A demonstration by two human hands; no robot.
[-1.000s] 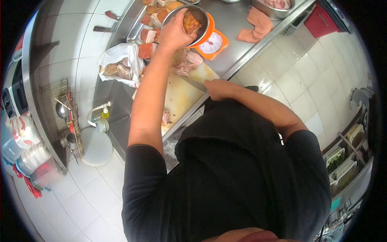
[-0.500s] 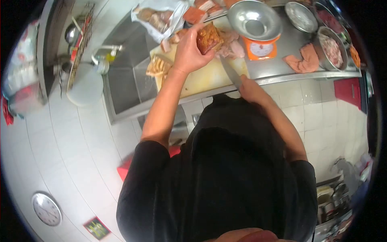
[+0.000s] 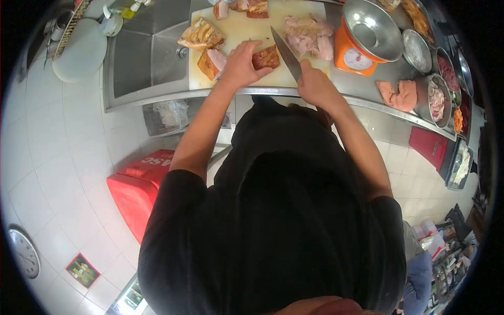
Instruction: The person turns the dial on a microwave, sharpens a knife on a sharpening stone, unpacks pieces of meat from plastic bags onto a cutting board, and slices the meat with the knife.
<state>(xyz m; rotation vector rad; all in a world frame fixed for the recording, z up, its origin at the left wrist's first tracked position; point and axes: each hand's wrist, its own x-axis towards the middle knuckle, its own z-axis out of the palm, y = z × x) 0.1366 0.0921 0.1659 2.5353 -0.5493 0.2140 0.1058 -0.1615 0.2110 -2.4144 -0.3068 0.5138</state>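
Note:
My left hand point(image 3: 242, 67) grips a browned block of roast meat point(image 3: 266, 58) down on the cutting board point(image 3: 244, 27), thumb along its near side. In my right hand point(image 3: 316, 84) is a kitchen knife point(image 3: 284, 55), its blade pointing away from me, just right of that block. A pale, ribbed slab of meat point(image 3: 201, 34) lies left of my left hand, with a cut piece point(image 3: 209, 65) nearer me. Pale sliced meat point(image 3: 310, 37) is heaped beyond the knife. More browned pieces point(image 3: 252, 6) sit at the board's far side.
An orange scale point(image 3: 347, 51) with a metal bowl point(image 3: 373, 29) stands right of the board. Past it are a folded pink cloth point(image 3: 397, 95) and a pot of meat point(image 3: 436, 100). A steel sink point(image 3: 142, 60) lies left; a red box point(image 3: 137, 189) stands below.
My left hand has lowered the meat block from above the board onto it. The knife remains in my right hand, its blade now beside the block. The whole view has shifted.

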